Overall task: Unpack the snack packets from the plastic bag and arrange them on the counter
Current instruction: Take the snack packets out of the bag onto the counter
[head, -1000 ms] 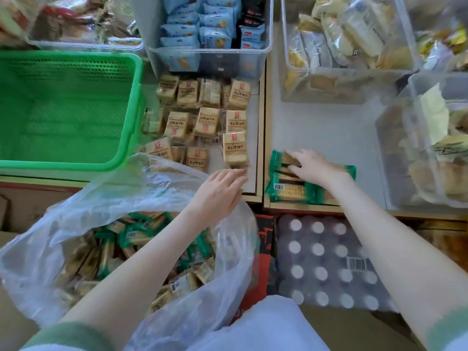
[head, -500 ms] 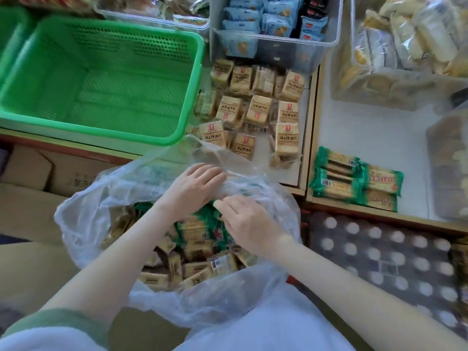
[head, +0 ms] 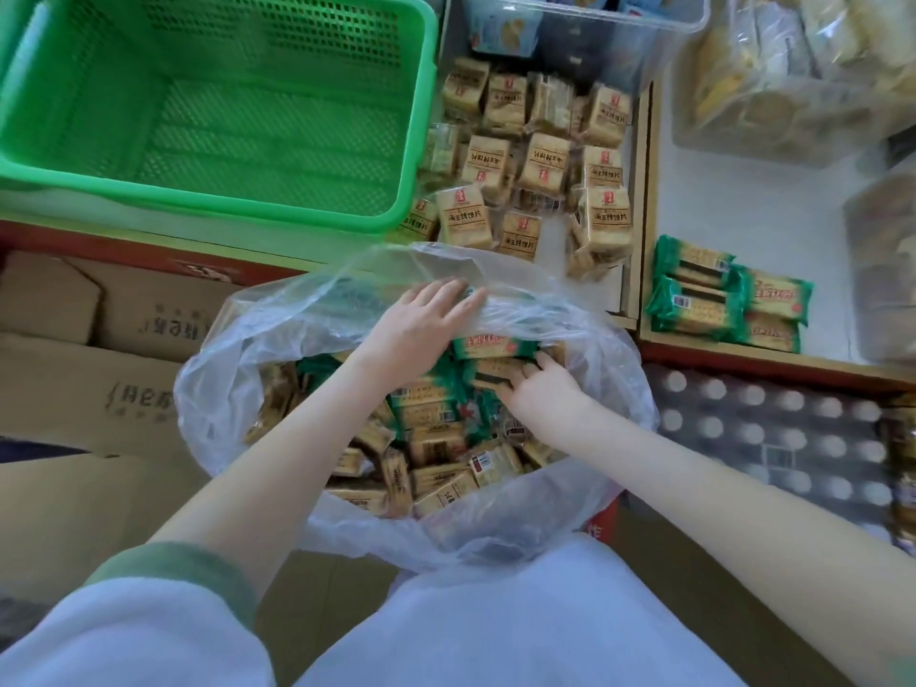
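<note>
A clear plastic bag (head: 238, 389) stands open below the counter edge, filled with several green and tan snack packets (head: 436, 448). My left hand (head: 421, 322) lies flat on the bag's far rim, pressing the plastic over a green packet (head: 495, 345). Inside the bag, my right hand (head: 540, 389) has its fingers curled around the green packets at the far side. A small pile of green packets (head: 723, 295) lies on the white counter (head: 753, 210) to the right. Tan packets (head: 535, 161) cover the middle section.
An empty green basket (head: 411, 141) sits at the left of the counter. Clear bins (head: 619, 42) of other snacks stand at the back and right. Cardboard boxes (head: 99, 369) lie at the lower left, and a wrapped pack of bottles (head: 783, 438) at the lower right.
My right hand left the green packets on the counter and came down into the bag. My left hand shifted onto the bag's far rim. The view tilted down and left.
</note>
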